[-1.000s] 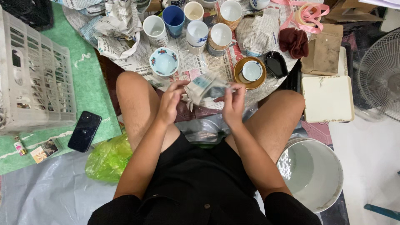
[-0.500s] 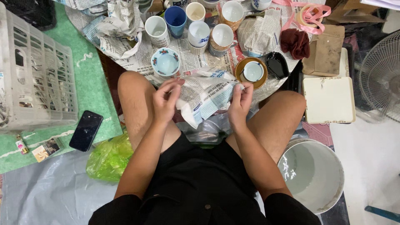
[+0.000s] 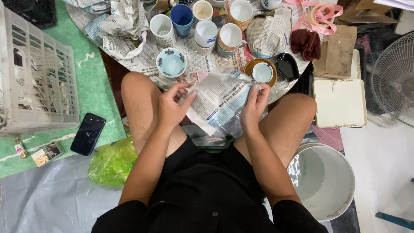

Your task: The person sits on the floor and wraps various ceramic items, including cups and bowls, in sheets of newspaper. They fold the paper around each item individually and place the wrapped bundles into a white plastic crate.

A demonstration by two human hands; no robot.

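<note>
newspaper sheet [image 3: 220, 101] looks light, limp, tear-prone; left hand [image 3: 171, 105] and right hand [image 3: 254, 105] both pinch its side edges, best hold there

A dark phone [image 3: 87, 133] with a blank screen is lying at nine o'clock on the green mat [image 3: 92, 92]; two small printed packets [image 3: 36, 153] are seen just beside it.
</note>
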